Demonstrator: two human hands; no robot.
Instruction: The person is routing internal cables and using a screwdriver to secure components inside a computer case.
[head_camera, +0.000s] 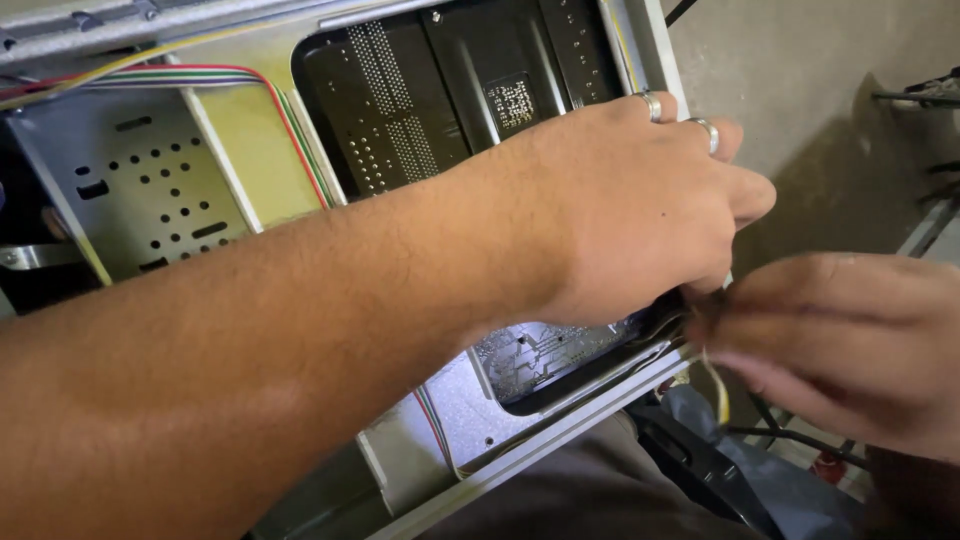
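Observation:
An open grey metal computer case (150, 180) lies in front of me, with a black perforated panel (450, 80) inside its large cutout. My left hand (640, 200), wearing two rings, reaches across the case to its near right edge, fingers curled down over the rim. My right hand (850, 340) is just beside it, blurred, with fingertips pinched on thin yellow and black wires (718, 395) that hang below. The two hands almost touch at the case's corner.
A bundle of coloured wires (290, 110) runs across the case's upper left and down along the cutout. A circuit board (540, 350) shows under my left wrist. Concrete floor (800, 80) lies to the right, with dark cables and parts (720, 460) at the lower right.

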